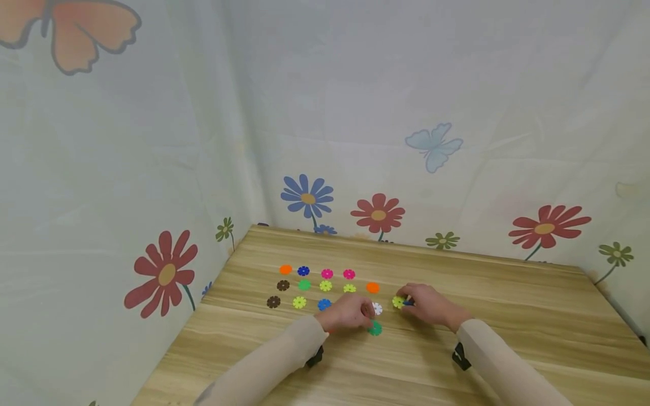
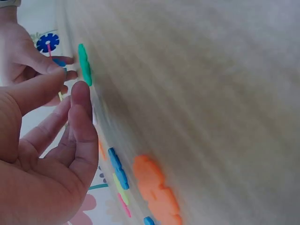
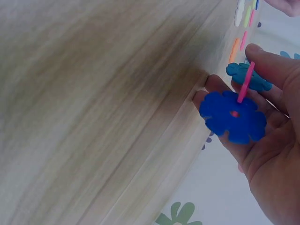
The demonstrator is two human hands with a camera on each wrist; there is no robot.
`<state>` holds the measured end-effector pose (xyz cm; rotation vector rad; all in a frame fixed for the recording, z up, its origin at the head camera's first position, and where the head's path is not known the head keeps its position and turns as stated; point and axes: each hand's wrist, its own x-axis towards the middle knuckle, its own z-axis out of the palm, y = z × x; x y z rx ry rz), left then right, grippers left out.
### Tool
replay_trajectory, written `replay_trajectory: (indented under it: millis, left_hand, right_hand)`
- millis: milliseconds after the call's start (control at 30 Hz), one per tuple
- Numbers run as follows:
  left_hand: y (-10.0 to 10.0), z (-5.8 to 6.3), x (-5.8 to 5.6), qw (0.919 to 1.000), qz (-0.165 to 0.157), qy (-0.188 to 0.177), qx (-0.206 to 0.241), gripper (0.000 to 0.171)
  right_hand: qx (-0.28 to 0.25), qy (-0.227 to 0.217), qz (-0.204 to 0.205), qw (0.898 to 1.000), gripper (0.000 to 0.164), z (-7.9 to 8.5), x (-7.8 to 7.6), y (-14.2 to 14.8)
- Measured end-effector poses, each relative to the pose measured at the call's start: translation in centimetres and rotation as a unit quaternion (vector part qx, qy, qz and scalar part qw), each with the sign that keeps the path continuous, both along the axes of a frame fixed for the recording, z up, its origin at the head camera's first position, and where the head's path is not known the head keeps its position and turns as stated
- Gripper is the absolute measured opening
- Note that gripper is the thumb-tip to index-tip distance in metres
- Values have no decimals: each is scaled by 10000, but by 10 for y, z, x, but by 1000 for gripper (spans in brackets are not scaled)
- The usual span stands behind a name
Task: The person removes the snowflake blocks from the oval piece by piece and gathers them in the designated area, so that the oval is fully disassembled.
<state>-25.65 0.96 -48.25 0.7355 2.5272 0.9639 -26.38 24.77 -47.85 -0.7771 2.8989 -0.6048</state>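
My right hand (image 1: 429,304) grips a small joined piece of flower-shaped slotted discs. In the right wrist view, the thumb presses a teal disc (image 3: 248,76); a pink disc (image 3: 246,84), seen edge-on, links it to a dark blue disc (image 3: 233,117). A yellow-green disc (image 1: 398,303) shows at these fingertips in the head view. Loosely bent, with nothing visible between thumb and fingers, my left hand (image 1: 350,312) hovers low over the table. Its fingertips are right by a green disc (image 1: 374,328); a white disc (image 1: 377,308) lies just beyond.
Several loose discs lie in rough rows on the wooden table (image 1: 533,316), including an orange disc (image 1: 373,287), a pink disc (image 1: 348,274) and a brown disc (image 1: 273,301). My left hand covers part of the rows. A flower-printed curtain (image 1: 355,141) hangs behind the table.
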Motion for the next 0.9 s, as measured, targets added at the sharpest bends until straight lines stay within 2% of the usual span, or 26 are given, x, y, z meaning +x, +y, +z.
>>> replay_trajectory:
  millis: [100,167,367,500,667,900]
  left_hand:
    - [2,2,-3,9998,67,146,93,4]
    - [4,3,-4,9994,184,89,264,6]
    - [10,2,-6,9942,641,-461,732,16]
    - [14,1,-7,9864,850,-868,1110,18]
    - [20,-1,-10,9736,899,-1368,1593,21]
    - [26,-8,-16,9601,823,-1682,2075,21]
  right_hand:
    - [-105,-78,-36,9999,25,1,-1,0]
    - [-150,-113,0,9998,26,2,-1,0]
    - [-245,-88,334,9991,30,4,-1,0]
    - [-359,-64,499,9981,31,4,-1,-1]
    - [-448,-23,561,9974,30,5,0,-3]
    - [-545,157,620,9965,28,3,0,-3]
